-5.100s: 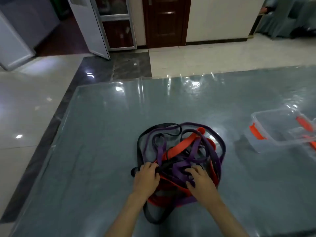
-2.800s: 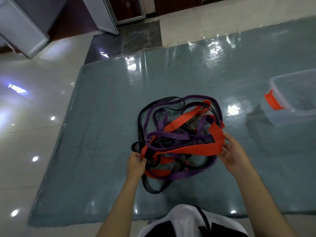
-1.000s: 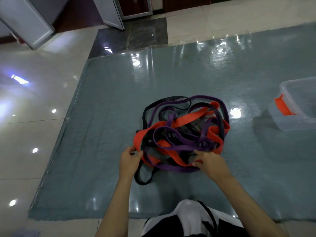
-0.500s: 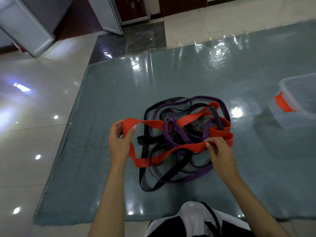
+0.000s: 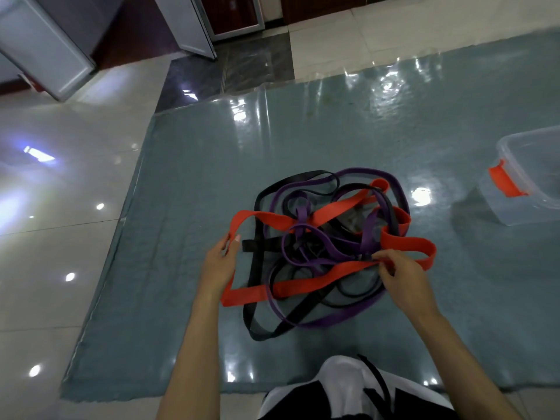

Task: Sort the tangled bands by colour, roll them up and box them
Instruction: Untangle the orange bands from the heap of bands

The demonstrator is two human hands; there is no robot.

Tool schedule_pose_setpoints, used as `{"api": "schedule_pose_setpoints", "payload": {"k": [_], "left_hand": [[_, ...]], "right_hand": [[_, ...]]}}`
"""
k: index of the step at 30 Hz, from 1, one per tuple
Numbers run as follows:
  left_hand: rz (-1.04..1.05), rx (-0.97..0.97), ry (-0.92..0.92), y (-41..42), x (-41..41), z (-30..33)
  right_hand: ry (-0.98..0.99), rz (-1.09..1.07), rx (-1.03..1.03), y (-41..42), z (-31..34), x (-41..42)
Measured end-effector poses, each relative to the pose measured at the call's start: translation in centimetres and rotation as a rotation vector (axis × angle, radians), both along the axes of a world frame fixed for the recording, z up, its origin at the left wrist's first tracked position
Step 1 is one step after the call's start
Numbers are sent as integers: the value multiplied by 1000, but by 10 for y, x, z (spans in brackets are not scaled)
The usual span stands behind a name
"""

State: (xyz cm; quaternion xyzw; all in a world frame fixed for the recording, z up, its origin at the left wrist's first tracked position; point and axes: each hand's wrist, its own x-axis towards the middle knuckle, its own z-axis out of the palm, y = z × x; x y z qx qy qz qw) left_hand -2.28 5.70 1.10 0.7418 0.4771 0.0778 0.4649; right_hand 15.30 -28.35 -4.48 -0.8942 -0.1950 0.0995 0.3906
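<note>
Both hands pinch the red band [image 5: 306,287], the left hand [image 5: 218,266] at its left loop and the right hand [image 5: 400,275] at its right side, above the tangled bands [image 5: 327,247] on the mat [image 5: 197,177], well apart from the box [image 5: 527,183].

1. The red band [image 5: 306,286] is a bright orange-red, plain, and the widest stripe of colour in the tangle.
2. The purple bands [image 5: 321,321] are a deep violet, plain.
3. The black bands [image 5: 257,325] are a flat black, plain.
4. The mat [image 5: 188,183] beneath is a dull blue-grey with a glossy sheen and white glints of light.
5. The box [image 5: 521,213] at the right is clear, colourless plastic with an orange-red clasp [image 5: 504,182].
6. The floor [image 5: 60,244] at the left is pale cream tile, with a darker marbled grey strip at the far side.
7. The clothing [image 5: 345,386] at the near edge is white and black.
</note>
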Motion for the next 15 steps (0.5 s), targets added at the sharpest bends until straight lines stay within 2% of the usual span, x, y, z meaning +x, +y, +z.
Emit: {"api": "schedule_pose_setpoints", "payload": {"k": [2, 4, 7, 11, 13, 15], "left_hand": [[-65, -54, 149, -1, -3, -7], [-97, -69, 204, -6, -6, -12], [-126, 7, 75, -16, -11, -22], [-140, 278, 2, -28, -20, -35], [-152, 168, 0, -33, -19, -38], [-285, -136, 101, -38, -17, -42]], "right_hand": [[54, 82, -95, 0, -5, 1], [128, 173, -149, 2, -10, -1], [194, 324, -155, 6, -18, -6], [202, 429, -117, 10, -23, -6], [188, 433, -98, 11, -24, -3], [175, 424, -87, 12, -24, -2]]}}
